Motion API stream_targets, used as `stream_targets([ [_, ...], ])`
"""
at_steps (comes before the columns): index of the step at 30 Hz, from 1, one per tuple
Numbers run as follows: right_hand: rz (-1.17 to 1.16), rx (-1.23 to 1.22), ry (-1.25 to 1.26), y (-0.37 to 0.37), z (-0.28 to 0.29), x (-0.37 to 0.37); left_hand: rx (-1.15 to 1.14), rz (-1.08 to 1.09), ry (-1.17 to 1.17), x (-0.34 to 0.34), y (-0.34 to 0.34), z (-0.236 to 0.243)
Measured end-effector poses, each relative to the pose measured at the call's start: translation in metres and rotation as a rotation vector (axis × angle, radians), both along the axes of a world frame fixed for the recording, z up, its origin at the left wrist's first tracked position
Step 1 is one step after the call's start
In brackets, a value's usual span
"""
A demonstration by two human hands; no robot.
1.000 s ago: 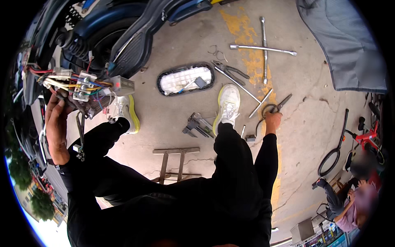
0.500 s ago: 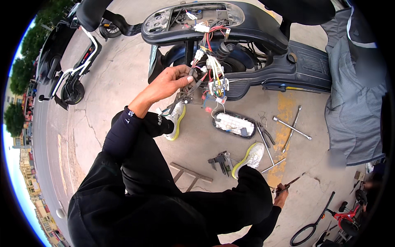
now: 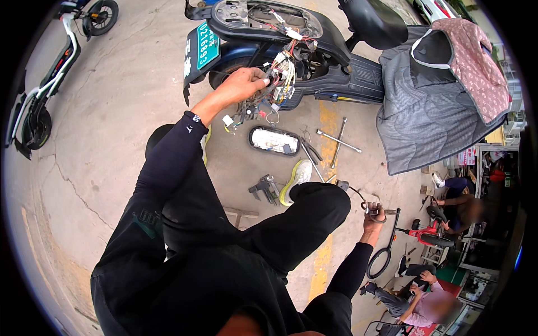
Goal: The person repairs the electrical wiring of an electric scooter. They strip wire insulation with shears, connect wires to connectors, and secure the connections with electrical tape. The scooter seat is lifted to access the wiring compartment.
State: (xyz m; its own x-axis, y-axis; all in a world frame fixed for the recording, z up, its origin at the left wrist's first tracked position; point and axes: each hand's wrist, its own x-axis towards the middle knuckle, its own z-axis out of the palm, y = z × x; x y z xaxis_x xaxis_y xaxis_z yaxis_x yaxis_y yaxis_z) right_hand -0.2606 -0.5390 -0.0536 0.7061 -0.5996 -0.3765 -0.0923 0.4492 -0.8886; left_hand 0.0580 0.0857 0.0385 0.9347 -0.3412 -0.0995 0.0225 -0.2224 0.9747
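Raised since the earlier frame, my right hand [image 3: 373, 217] now grips scissors [image 3: 390, 212] and a black cable [image 3: 356, 192]. My left hand [image 3: 242, 85] pinches the wiring bundle [image 3: 288, 71], occupying both.

The left hand [image 3: 242, 85] hides some wires [image 3: 288, 74]; the left leg [image 3: 188, 196] covers most of one shoe [image 3: 206, 147]; the white car [image 3: 436, 8] is cut.

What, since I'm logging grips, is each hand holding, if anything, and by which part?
Left hand: wires, pinched partway along. Right hand: scissors by the handles; seemingly a cable, part unclear.
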Motion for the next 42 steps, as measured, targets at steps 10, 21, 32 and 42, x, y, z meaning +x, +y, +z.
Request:
stream_targets([
  [10,-0.106,-0.042,-0.317,0.140,0.096,0.037,-0.116,-0.112,0.066,0.007,0.014,-0.011],
  [21,0.459,-1.074,-0.097,0.389,0.138,0.137,-0.383,-0.034,0.208,-0.015,0.001,-0.003],
  [32,0.929,-0.239,-0.025,0.401,0.113,0.160,-0.379,-0.194,0.177,-0.014,0.010,-0.016],
  [42,0.999,0.079,0.012,0.427,0.078,0.140,-0.323,-0.111,0.066,-0.021,0.012,-0.008],
])
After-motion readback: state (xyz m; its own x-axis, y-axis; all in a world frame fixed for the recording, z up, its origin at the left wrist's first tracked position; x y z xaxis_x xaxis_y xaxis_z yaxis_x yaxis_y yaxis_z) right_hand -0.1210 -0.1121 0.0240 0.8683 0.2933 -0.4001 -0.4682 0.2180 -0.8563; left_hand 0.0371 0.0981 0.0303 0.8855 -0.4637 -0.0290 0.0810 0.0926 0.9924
